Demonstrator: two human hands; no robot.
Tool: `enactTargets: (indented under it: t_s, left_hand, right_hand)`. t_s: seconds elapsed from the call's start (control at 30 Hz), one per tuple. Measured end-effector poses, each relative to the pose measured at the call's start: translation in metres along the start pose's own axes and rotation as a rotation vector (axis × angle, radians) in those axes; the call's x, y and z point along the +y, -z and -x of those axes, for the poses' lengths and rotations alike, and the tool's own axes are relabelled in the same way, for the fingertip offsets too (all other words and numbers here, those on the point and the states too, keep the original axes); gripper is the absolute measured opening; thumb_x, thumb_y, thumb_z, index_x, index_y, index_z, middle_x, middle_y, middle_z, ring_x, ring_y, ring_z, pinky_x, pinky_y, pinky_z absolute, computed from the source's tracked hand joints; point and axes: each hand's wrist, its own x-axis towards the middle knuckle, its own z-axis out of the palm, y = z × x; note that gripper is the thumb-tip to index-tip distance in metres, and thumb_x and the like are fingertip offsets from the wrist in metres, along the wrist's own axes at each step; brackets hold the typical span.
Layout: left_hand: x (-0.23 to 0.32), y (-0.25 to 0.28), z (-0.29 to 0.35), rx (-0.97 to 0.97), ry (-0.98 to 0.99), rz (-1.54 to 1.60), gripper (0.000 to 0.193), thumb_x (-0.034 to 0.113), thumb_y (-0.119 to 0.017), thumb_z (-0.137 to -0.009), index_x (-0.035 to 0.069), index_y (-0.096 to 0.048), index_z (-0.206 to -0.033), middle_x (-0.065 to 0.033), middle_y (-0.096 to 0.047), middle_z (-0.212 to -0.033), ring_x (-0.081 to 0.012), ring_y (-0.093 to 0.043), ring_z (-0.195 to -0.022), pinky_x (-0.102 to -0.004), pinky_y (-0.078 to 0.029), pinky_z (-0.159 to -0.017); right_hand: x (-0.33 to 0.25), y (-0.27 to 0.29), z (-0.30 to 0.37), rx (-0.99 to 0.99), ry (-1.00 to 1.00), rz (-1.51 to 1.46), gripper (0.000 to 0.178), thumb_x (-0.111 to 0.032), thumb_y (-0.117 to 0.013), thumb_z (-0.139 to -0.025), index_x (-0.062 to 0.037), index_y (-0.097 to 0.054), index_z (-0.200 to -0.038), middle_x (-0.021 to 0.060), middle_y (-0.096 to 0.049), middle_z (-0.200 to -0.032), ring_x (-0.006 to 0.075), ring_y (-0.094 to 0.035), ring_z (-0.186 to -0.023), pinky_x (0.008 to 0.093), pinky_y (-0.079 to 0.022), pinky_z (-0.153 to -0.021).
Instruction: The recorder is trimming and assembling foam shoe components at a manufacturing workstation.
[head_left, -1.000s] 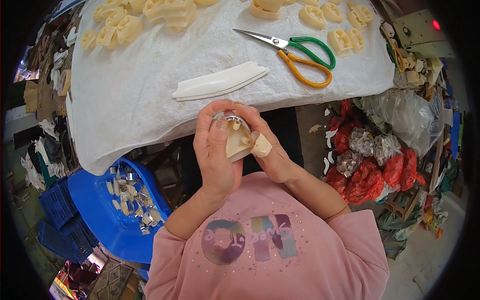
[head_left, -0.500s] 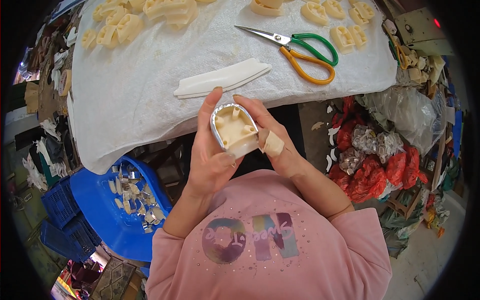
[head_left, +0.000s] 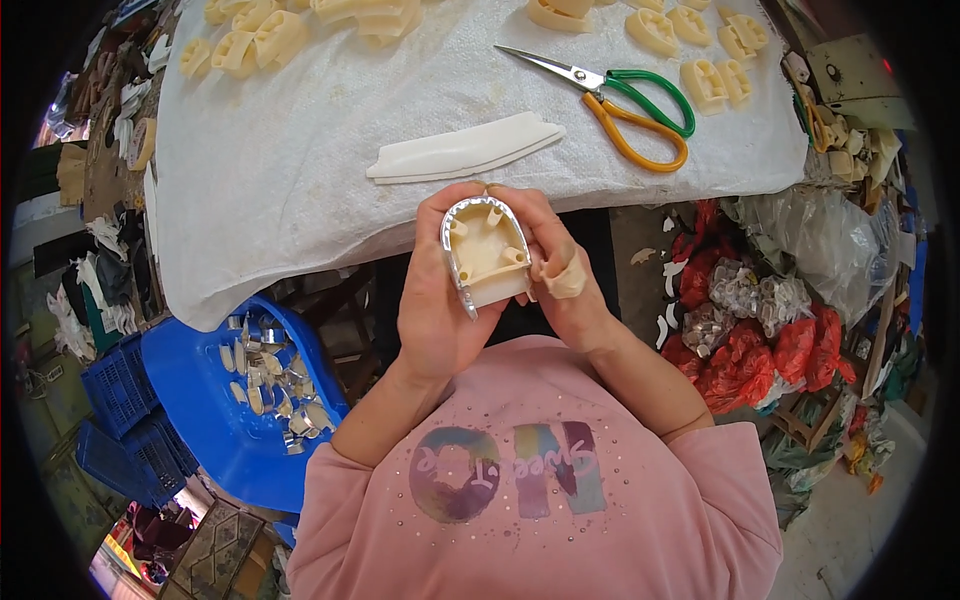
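Between my two hands I hold a hollow, D-shaped cream plastic block [head_left: 488,243] with short pegs inside. A shiny silver strip [head_left: 447,237] runs around its curved rim, and one end juts below the straight side at the lower left. My left hand [head_left: 437,305] is closed around the left side, its fingertips at the top of the curve. My right hand [head_left: 575,300] grips the right side, and a tan wrapping [head_left: 564,274] covers one of its fingers. Some fingers of both hands are hidden behind the block.
Ahead, a white-covered table [head_left: 300,190] bears a long white strip [head_left: 465,148], scissors [head_left: 600,85] with green and orange handles, and several cream blocks [head_left: 280,38]. A blue basin [head_left: 190,400] of silver-edged pieces stands at left; red plastic bags [head_left: 735,375] lie at right.
My left thumb has left the block's lower front, where the silver strip's end now shows. Fingers of both hands have closed together at the top of the curve. The whole view has shifted slightly.
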Motion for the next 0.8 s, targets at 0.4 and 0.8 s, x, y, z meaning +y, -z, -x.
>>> enactTargets:
  t_s: [0.4,0.8]
  left_hand:
    - [-0.001,-0.001,-0.001,-0.047,-0.092,-0.080,0.046,0.022,-0.046,-0.089,0.010,-0.031,-0.131,-0.0114,-0.049,-0.115,-0.0218,-0.052,-0.106,-0.0368,-0.048,-0.088]
    - [0.014,0.006,-0.009,-0.223,-0.584,-1.255,0.090,0.042,-0.069,-0.080,-0.007,-0.021,-0.138,-0.0204,-0.044,-0.111,-0.0274,-0.050,-0.093,-0.0386,-0.043,-0.082]
  right_hand:
    - [-0.008,0.006,-0.001,-0.045,-0.104,-0.080,0.047,-0.012,-0.055,-0.088,-0.0074,-0.044,-0.133,0.0088,-0.044,-0.112,0.0179,-0.046,-0.099,0.0259,-0.043,-0.077]
    - [-0.023,0.022,-0.010,0.033,-0.021,-0.001,0.045,-0.019,-0.068,-0.082,-0.0002,-0.048,-0.118,0.0055,-0.056,-0.098,0.0108,-0.056,-0.082,0.0279,-0.048,-0.074]
